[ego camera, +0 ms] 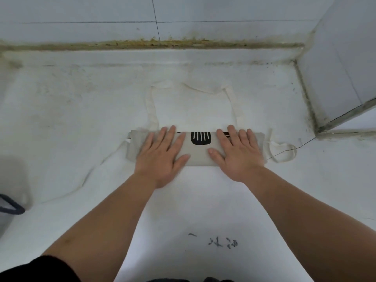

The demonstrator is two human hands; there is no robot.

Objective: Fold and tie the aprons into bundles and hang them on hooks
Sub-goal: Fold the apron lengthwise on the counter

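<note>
In the head view we press our 2 hands flat on the apron (199,159), which is folded into a narrow band on the white counter (203,202). Our left hand (160,157) and right hand (238,156) lie side by side, fingers straight and slightly spread. The neck loop (151,106) lies beyond it; ties (283,159) trail from both ends.

White counter (61,119), stained, meeting a tiled wall (81,9) along a seam of yellow-brown grime (152,44). Right: tiled side panel (335,68) edged by a metal strip (345,117). Near edge: dark scribbled marks (222,242). Far left: dark-rimmed container (8,208), partly cropped.
</note>
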